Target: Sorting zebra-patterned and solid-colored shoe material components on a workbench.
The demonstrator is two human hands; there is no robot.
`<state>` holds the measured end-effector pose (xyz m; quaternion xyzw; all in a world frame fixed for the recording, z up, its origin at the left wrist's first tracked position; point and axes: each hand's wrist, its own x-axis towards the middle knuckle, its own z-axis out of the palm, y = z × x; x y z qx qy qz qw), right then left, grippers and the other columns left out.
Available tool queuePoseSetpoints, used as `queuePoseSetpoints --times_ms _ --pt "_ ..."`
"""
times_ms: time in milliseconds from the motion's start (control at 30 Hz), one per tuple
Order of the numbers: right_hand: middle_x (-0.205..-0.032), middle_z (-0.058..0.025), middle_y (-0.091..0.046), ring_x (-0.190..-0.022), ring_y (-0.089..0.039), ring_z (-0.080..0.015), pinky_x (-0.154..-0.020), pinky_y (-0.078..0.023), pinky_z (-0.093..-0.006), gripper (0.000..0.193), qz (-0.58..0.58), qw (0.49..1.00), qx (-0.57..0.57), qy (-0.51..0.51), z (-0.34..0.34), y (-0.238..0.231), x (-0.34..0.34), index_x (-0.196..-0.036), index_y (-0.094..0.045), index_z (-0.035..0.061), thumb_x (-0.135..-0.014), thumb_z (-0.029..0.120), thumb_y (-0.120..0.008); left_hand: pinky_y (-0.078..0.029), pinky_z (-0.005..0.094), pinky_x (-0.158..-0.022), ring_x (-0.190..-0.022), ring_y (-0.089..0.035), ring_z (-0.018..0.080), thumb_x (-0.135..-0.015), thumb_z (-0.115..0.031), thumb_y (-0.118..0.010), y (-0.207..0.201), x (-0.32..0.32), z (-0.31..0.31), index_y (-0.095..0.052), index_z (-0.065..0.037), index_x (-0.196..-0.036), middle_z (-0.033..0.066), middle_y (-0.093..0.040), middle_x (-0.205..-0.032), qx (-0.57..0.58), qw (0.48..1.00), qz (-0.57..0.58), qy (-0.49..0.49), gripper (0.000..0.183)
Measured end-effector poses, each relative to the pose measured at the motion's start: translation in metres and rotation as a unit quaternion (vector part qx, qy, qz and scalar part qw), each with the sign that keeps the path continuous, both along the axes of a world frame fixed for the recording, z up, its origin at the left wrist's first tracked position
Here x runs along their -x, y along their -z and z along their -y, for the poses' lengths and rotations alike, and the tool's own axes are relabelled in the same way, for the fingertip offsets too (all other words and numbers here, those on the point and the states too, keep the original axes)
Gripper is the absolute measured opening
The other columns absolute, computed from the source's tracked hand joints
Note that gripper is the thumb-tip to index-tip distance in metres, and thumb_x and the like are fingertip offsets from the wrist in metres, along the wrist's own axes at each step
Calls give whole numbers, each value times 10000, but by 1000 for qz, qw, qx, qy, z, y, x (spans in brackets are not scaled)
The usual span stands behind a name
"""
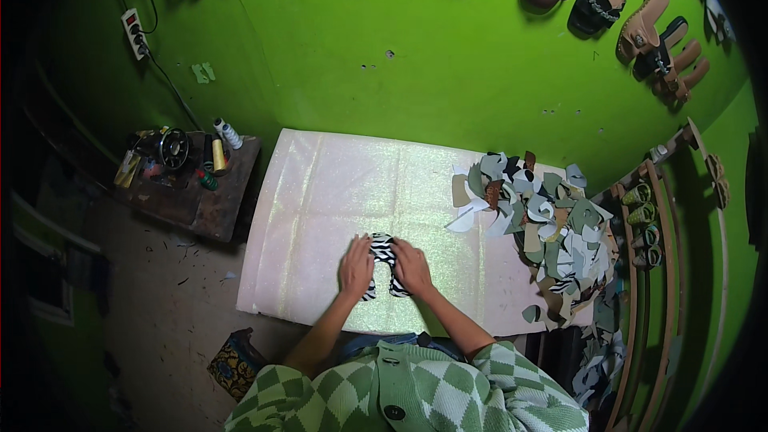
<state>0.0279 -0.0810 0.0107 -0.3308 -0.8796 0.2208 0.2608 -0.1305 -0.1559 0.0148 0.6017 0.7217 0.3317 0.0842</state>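
While both hands press down side by side near the front edge of the pale shimmering sheet (320,192) that covers the surface, a zebra-striped cut piece (382,250) lies flat beneath them, its arched top showing between and just beyond the fingers and its two lower ends peeking out under the palms. The left hand (356,266) lies spread and flat on the left half of the piece, and the right hand (412,266) does the same on the right half; neither grip is closed around anything, both simply pin the piece to the sheet with open palms. Judging by how flat it lies, the piece is probably thin, light and limp, apt to flop or curl if lifted by one end and to slide on the glossy sheet under a loose touch. A pinch at the exposed arch, or one at each lower end, would likely carry it best. To the right, well apart from the hands, sits a heap of grey, green and white offcuts (552,228); a small sewing machine (172,148) with thread spools stands on a low stand to the left.
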Motion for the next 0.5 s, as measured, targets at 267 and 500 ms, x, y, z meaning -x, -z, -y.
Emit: queuePoseSetpoints --times_ms 267,500 --pt "-1471 -126 -213 -1361 -198 -266 -1087 -161 -462 593 181 982 -19 -57 28 26 -4 -1397 -235 18 -898 290 -407 -183 470 -1080 -1334 -199 390 -859 -260 -494 33 -10 24 -271 50 -1359 226 -229 -1434 94 985 -101 106 628" --pt "-1474 -98 -216 -1364 -199 -228 -1083 -180 -441 576 184 982 -13 -44 28 35 -7 -1393 -254 34 -903 298 -402 -191 488 -1070 -1328 -206 401 -825 -223 -532 32 -16 21 -284 69 -1344 239 -243 -1425 103 984 -98 108 645"
